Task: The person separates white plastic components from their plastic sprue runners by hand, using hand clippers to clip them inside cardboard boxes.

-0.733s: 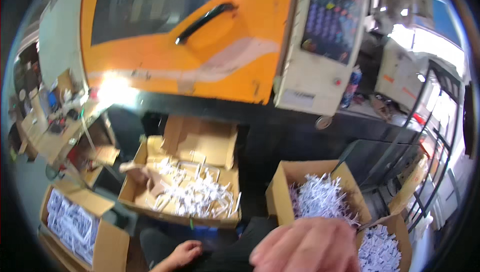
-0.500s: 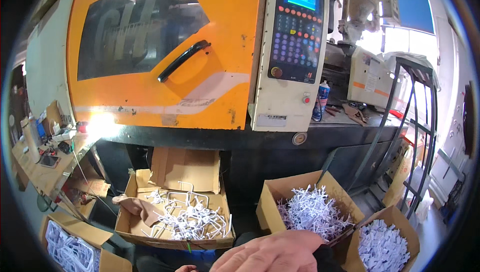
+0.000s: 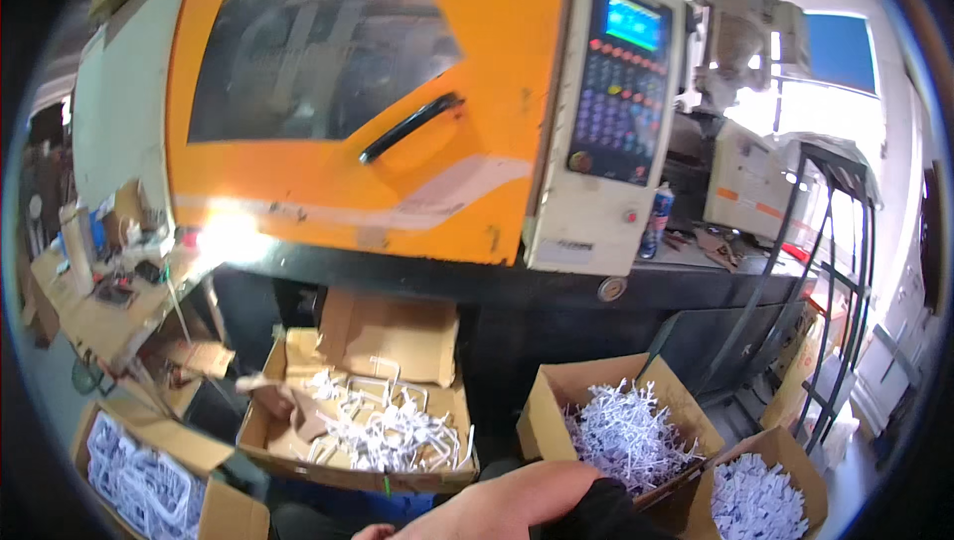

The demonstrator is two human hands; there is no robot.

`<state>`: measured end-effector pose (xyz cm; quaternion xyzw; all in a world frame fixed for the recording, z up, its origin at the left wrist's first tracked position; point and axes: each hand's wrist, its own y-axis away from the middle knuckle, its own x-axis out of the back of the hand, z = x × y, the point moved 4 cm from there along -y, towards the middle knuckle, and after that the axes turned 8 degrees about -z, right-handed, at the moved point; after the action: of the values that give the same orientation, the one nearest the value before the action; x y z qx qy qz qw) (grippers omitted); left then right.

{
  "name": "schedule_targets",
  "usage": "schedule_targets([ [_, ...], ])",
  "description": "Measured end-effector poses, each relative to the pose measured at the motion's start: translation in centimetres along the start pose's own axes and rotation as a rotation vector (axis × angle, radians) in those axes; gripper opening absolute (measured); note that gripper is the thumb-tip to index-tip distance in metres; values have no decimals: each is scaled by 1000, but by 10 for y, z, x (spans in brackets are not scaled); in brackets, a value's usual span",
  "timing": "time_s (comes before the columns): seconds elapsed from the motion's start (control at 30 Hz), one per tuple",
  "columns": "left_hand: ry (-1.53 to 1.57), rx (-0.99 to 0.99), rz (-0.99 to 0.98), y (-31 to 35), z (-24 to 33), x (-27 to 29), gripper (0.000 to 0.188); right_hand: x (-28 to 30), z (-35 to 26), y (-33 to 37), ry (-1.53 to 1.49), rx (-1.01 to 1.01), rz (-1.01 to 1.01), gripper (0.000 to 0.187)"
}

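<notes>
My right arm reaches in from the lower edge, its dark sleeve pushed back. The bare forearm and wrist of my right hand slant left, and its fingers are hidden below the picture. Just a bit of my left hand shows at the bottom edge, too little to tell what it holds. Beyond them is a low cardboard box with white bent plastic parts and a brown cloth or glove. Close beyond my right forearm stands another box, heaped with small white branched plastic pieces.
A box of white looped parts lies at the lower left, and one of small white pieces at the lower right. Ahead is an orange machine with a control panel. A cluttered table and black metal frame flank it.
My right hand has moved down and left, so forearm shows where the back of the hand was. The view has tilted and shifted slightly. The boxes keep their places.
</notes>
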<state>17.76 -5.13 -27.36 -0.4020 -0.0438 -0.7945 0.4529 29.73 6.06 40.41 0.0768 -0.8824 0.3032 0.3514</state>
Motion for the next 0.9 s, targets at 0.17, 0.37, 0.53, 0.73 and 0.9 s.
schedule_targets([
  [0.17, 248, 52, -234, -66, 154, 111, 22, 10, 67, 72, 78, -420, 191, 40],
  [0.37, 1314, 419, 46, -144, 183, 224, 27, -13, 202, 302, -53, -1533, 817, 45],
  [0.53, 1480, 407, 334, -207, 135, 247, 26, -47, 264, 378, -181, -1602, 994, 47],
  [0.73, 1561, 579, 534, -226, 63, 216, 29, -35, 327, 380, 114, -1783, 652, 57],
  [0.9, 1601, 547, 510, -247, 55, 216, 28, -47, 381, 391, 271, -1939, 250, 63],
])
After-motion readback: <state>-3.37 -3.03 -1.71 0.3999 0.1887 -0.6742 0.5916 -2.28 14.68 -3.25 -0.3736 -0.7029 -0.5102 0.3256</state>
